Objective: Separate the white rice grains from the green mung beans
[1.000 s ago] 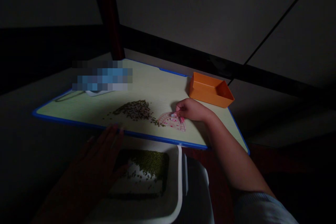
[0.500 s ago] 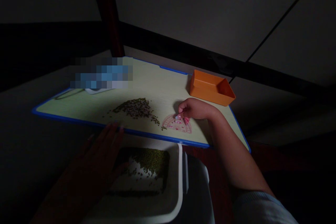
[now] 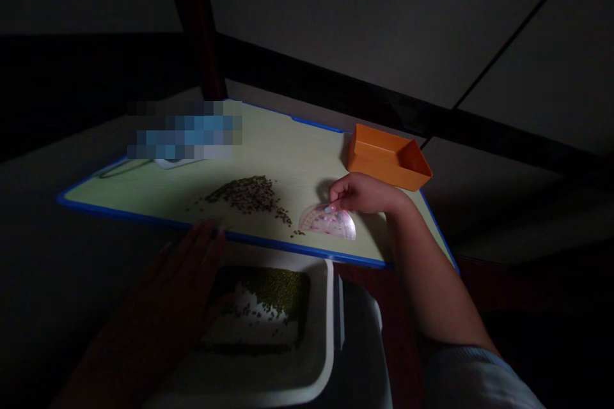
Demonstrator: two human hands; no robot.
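Observation:
My right hand (image 3: 361, 194) pinches a pink half-round protractor (image 3: 329, 222) that rests on a pale board with a blue rim (image 3: 144, 217). A heap of small dark beans (image 3: 247, 192) lies on the board just left of the protractor. My left hand (image 3: 185, 275) lies in shadow with its fingers stretched out over the left edge of a white tray (image 3: 316, 358) that holds green beans (image 3: 281, 289). The tray sits below the board's near edge.
An orange open box (image 3: 388, 158) stands at the board's right far corner. A blurred blue and white object (image 3: 185, 137) lies at the board's far left. A dark post (image 3: 194, 19) rises behind the board. The surroundings are very dim.
My right hand has drawn the protractor to the right, away from the bean heap. The left hand has stayed in place on the tray.

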